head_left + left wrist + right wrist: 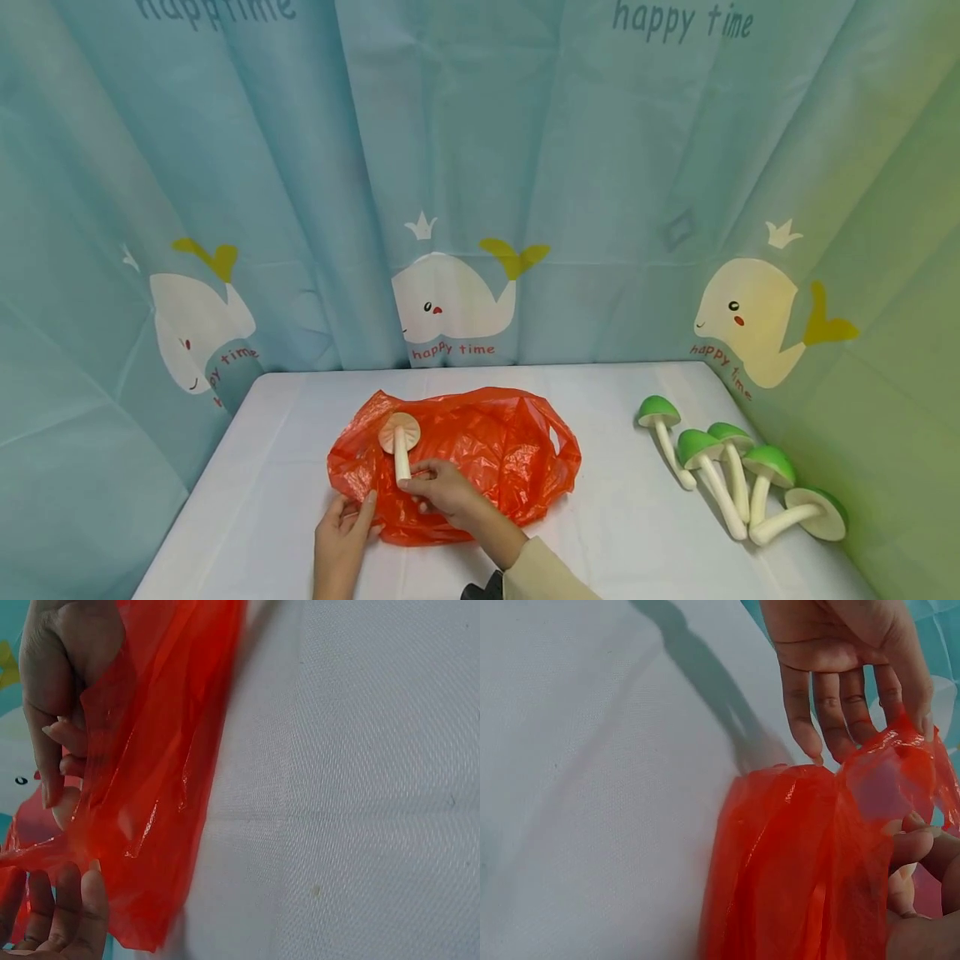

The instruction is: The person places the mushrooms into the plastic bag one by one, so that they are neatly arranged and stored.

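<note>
translucent red bag point(487, 442), green-capped white-stemmed mushrooms point(737, 479), white table point(607, 542), whale-printed blue curtain point(480, 158)

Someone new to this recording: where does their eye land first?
Probably on the red plastic bag near the middle of the white table, where the right hand holds a mushroom and the left hand pinches the edge. Next come five green-capped mushrooms clustered at the table's right, then the whales printed on the blue curtain behind.

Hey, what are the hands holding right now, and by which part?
The right hand pinches a mushroom near the bottom end of its stem; the left hand holds the red plastic bag by its near-left edge.
</note>
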### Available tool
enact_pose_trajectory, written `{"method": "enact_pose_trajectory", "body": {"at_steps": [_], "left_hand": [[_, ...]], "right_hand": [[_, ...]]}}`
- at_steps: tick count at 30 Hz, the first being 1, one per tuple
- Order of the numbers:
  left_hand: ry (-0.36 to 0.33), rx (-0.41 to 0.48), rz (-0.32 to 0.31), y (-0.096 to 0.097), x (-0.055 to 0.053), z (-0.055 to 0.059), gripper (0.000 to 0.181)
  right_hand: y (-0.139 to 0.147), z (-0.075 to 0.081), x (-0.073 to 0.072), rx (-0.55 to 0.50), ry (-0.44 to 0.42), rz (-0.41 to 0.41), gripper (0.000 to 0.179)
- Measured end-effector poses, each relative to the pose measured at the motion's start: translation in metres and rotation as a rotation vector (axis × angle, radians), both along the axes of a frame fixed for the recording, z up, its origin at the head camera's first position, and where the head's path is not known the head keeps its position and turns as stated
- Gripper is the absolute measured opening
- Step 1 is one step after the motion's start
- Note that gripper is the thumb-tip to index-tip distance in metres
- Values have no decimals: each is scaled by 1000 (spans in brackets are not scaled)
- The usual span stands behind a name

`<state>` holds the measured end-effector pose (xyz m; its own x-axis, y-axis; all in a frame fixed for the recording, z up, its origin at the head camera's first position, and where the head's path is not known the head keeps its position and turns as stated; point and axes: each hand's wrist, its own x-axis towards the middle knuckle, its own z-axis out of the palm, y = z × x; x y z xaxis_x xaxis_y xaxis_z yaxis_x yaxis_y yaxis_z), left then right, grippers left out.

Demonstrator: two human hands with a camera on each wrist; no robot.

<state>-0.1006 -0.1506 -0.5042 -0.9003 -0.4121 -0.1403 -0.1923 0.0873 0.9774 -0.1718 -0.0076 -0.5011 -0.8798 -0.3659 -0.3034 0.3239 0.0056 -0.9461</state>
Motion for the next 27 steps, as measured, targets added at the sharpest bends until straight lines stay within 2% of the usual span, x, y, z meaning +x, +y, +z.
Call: {"method": "enact_pose_trajectory", "body": {"at_steps": [10,19,27], "left_hand": [[22,-12,9,0,-2,-1,46],[32,-30,20,2,-2,0,40],[87,-70,20,1,0,3,32]], "right_hand": [[-8,-4,-1,67,-18,-13,27],[-10,1,-1,214,91,8,27],[-10,-2,-1,277,100,72,21]]}}
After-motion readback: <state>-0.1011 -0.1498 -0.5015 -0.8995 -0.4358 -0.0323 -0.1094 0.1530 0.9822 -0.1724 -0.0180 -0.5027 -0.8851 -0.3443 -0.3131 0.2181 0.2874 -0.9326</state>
